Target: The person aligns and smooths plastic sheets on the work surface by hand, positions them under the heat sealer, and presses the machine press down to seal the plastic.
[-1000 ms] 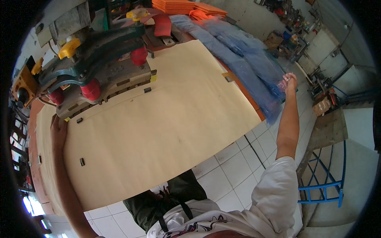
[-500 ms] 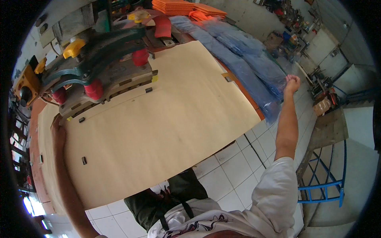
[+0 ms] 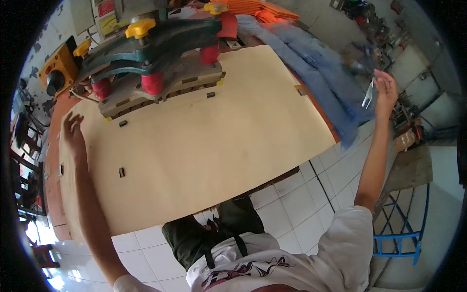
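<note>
Raised at the right, my right hand (image 3: 386, 90) pinches a small strip of clear plastic (image 3: 368, 96) that hangs from its fingertips. Just beyond it lie bluish plastic sheets (image 3: 311, 65). At the left, my left hand (image 3: 73, 127) is over the left part of a large tan sheet (image 3: 204, 151), with its fingers apart and nothing in them. Small dark blocks (image 3: 122, 172) sit on the tan sheet. The press head (image 3: 163, 87), with red cushions and yellow knobs, stands over the sheet's far edge.
An orange control box (image 3: 59, 70) is at the far left. Stacked orange pieces (image 3: 243, 7) lie at the back. A blue metal frame (image 3: 401, 238) stands on the right, beside a wooden board (image 3: 406, 163). White floor tiles (image 3: 287, 209) show below the sheet.
The view has shifted. My right hand has come away from the bluish plastic, and a clear strip now shows in it. My left hand has moved from beside the press, fingers now spread.
</note>
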`<act>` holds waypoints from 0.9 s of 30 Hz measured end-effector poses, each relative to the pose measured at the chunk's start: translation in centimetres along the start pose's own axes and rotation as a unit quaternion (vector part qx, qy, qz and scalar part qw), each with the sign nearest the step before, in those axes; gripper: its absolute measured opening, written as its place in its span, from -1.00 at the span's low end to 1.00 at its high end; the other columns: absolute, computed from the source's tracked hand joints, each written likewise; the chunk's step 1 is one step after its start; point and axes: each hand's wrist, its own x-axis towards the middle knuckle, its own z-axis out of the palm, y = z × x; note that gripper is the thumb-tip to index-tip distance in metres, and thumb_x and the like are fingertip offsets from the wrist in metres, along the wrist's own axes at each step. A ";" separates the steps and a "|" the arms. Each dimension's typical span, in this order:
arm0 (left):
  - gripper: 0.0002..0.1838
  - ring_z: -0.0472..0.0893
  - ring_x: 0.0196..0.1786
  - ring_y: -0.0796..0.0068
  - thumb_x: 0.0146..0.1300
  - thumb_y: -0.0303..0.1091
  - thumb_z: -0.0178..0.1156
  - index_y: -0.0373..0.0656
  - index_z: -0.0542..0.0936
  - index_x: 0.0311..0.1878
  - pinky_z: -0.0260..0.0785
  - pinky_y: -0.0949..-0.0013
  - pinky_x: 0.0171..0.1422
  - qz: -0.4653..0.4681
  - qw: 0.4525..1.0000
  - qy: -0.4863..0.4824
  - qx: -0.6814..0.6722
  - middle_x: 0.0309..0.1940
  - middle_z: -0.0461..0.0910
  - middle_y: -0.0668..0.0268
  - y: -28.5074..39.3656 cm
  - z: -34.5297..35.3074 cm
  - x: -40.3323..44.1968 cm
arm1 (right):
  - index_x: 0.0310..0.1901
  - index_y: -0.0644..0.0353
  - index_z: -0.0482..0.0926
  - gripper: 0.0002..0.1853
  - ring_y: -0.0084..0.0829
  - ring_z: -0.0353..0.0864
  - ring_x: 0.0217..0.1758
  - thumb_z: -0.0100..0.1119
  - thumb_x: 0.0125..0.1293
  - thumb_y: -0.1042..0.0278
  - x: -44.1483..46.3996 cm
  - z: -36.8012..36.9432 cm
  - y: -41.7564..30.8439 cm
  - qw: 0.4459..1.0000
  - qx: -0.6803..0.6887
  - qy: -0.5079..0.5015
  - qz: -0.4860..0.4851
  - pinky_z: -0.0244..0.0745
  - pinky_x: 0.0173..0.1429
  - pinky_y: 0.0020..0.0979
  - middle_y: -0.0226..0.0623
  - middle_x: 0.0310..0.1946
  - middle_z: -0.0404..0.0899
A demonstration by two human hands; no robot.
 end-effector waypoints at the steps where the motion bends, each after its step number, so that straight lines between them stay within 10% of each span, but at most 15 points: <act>1: -0.59 0.66 0.16 0.30 0.44 -0.61 0.00 -0.23 0.42 0.33 0.42 0.33 0.31 0.052 0.997 0.040 -0.047 0.14 0.61 0.09 1.1 -0.5 0.4 | 0.09 0.35 0.57 -0.78 -0.24 0.65 0.21 0.06 0.54 0.45 -2.0 1.1 -1.9 0.994 -0.072 -0.057 -0.054 0.53 0.32 -0.29 -0.14 0.12 0.66; 6: -0.70 0.72 0.03 0.34 0.40 -0.57 0.15 -0.36 0.56 0.17 0.51 0.35 0.25 0.161 0.958 0.223 0.079 -0.01 0.71 0.16 8.5 -6.9 3.5 | -0.15 0.29 0.72 -0.87 -0.15 0.69 0.12 0.23 0.32 0.62 -14.0 5.2 -9.2 0.912 -0.219 -0.140 -0.319 0.56 0.27 -0.23 -0.13 0.05 0.71; 13: -0.68 0.63 0.07 0.39 0.50 -0.27 0.13 -0.34 0.62 0.09 0.44 0.31 0.20 0.229 0.954 0.001 0.193 -0.04 0.65 0.20 23.2 -10.2 -7.5 | -0.22 0.23 0.75 -0.85 -0.08 0.69 0.08 0.26 0.27 0.68 -25.1 4.7 -9.2 0.908 -0.274 -0.159 -0.275 0.65 0.13 -0.15 -0.12 -0.05 0.73; 16: -0.69 0.62 -0.01 0.16 0.56 -0.24 -0.01 -0.33 0.57 -0.11 0.46 0.10 0.18 0.018 0.989 -0.149 -0.002 -0.07 0.63 0.06 25.4 -9.8 -16.4 | -0.14 0.24 0.71 -0.84 -0.05 0.69 0.07 0.24 0.33 0.68 -29.0 5.1 -9.3 0.939 -0.224 -0.096 -0.244 0.66 0.11 -0.10 -0.06 -0.04 0.71; 21: -0.79 0.72 -0.12 0.12 0.19 -0.57 0.35 -0.29 0.69 -0.08 0.56 0.23 0.01 -0.056 0.837 -0.516 -0.172 -0.14 0.74 0.11 28.3 -0.1 -27.6 | 0.03 0.28 0.59 -0.77 -0.01 0.60 0.15 0.06 0.43 0.72 -34.3 6.8 -10.2 0.957 -0.159 -0.028 -0.241 0.67 0.17 -0.06 0.01 0.01 0.64; 27: -0.26 0.70 0.04 0.15 0.31 -0.16 0.41 -0.27 0.23 0.37 0.54 0.17 0.16 -0.382 0.817 -0.302 -0.309 0.16 0.54 -0.04 26.4 5.9 -38.2 | 0.21 0.20 0.46 -0.69 0.00 0.49 0.24 -0.07 0.51 0.64 -37.6 9.8 -13.8 0.956 -0.041 -0.041 -0.289 0.56 0.30 0.03 0.01 0.05 0.56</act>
